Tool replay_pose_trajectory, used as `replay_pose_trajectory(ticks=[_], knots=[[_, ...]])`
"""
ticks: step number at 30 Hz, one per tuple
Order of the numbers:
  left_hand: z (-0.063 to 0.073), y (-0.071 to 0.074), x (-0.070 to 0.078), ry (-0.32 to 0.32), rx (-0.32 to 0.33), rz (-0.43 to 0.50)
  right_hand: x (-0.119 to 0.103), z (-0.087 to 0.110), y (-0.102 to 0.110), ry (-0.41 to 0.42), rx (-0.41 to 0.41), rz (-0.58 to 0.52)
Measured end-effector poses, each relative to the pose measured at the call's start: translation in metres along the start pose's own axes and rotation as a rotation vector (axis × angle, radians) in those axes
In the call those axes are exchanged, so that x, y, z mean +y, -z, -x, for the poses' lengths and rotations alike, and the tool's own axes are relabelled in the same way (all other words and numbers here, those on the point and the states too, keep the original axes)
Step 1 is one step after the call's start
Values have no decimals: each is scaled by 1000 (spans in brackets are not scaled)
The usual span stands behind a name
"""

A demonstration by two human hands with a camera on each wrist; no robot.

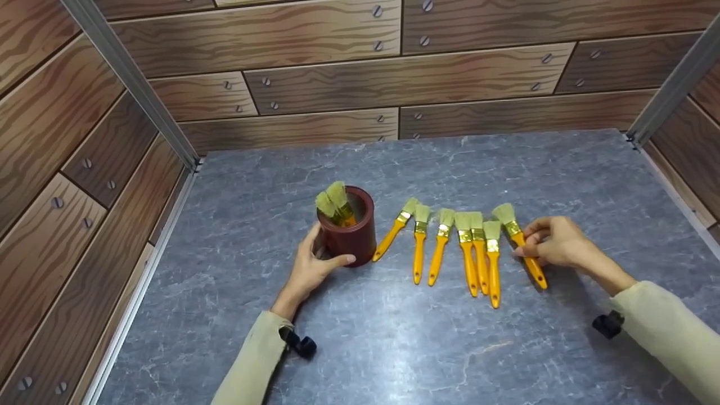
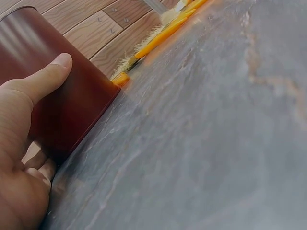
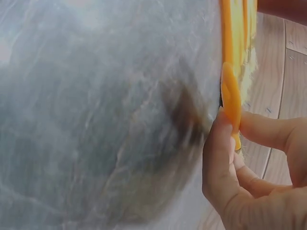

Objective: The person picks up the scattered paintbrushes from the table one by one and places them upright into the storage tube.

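My left hand (image 1: 308, 263) grips a dark red cylindrical cup (image 1: 353, 241), which stands upright on the table. In the left wrist view the thumb lies along the side of the cup (image 2: 79, 103) near its base. Two paintbrushes (image 1: 337, 197) stand in the cup, bristles up, leaning toward its left rim. Over on the right, my right hand (image 1: 557, 243) pinches the orange handle of a paintbrush (image 1: 533, 267) between thumb and fingers. The right wrist view shows this paintbrush (image 3: 231, 93) between the fingertips. Its bristles point away from me.
Between the hands lie several more orange-handled paintbrushes (image 1: 441, 239) in a loose row, bristles to the back. The leftmost paintbrush (image 1: 391, 236) slants close beside the cup. A grey marbled tabletop (image 1: 394, 349) bears everything, with wood-patterned walls (image 1: 320, 84) at the back and sides.
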State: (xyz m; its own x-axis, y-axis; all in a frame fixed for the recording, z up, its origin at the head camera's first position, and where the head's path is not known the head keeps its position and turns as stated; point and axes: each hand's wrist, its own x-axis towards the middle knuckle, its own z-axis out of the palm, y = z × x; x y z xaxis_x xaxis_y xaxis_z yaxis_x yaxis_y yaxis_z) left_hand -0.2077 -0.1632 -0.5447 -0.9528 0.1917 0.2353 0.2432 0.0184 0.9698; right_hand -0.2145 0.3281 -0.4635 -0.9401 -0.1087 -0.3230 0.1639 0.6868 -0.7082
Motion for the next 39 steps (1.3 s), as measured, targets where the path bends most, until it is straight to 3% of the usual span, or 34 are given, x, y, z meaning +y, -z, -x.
replay_pose_trajectory(ticks=[10,28,34,39], knots=[[0,2,1,-3,0,-8,-22,6,10,139,9,-112],[1,0,0,12,-3,-19,-118,15,-4,466,51,-323],[0,0,-2,11,-6,-16,-147,11,-13,562,90,-338],[-1,0,-2,4,-8,-5,-170,7,-22,594,98,-325]])
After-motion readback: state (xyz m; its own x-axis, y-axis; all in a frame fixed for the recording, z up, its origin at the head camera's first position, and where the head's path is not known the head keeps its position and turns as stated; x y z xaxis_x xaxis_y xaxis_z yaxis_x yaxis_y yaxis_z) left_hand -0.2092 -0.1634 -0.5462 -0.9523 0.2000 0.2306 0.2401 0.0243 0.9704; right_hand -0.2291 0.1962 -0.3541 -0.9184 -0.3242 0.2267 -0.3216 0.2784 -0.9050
